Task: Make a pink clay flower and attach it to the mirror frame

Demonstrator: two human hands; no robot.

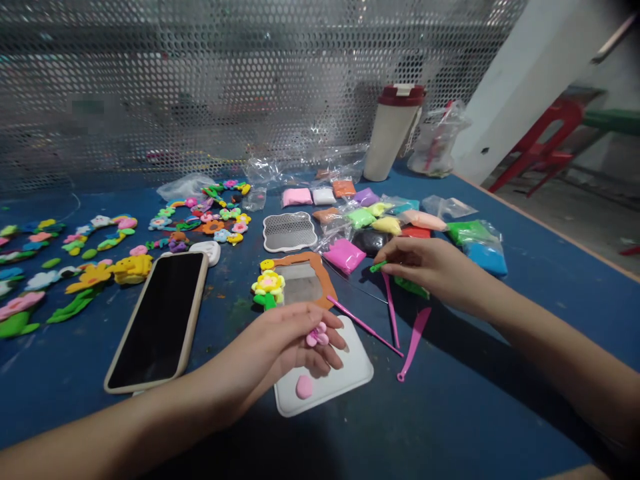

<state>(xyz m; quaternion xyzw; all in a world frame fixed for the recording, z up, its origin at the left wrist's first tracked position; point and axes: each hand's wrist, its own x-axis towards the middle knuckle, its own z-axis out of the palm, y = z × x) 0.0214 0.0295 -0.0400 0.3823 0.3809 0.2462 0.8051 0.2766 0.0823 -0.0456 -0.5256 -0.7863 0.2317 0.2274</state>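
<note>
My left hand [295, 340] is above a white board [345, 370], its curled fingers around a small pink clay flower [317, 335]. A flattened ball of pink clay [304, 387] lies on the board below. Farther right, my right hand [425, 267] pinches a small bit of green clay [379, 267] between thumb and fingertips. Under that hand, partly hidden, is a green clay packet [413, 288]. Just beyond my left hand lies a mirror with a brown clay border [325, 280], decorated with a yellow clay flower [269, 285].
Pink modelling tools [367, 327] lie between my hands. Several bagged clay packets [345, 255], a plain mirror [290, 232] and a tumbler [390, 133] stand or lie behind. To the left are a phone [160, 320] and several clay-decorated pieces [100, 233]. Perforated metal rises at the back.
</note>
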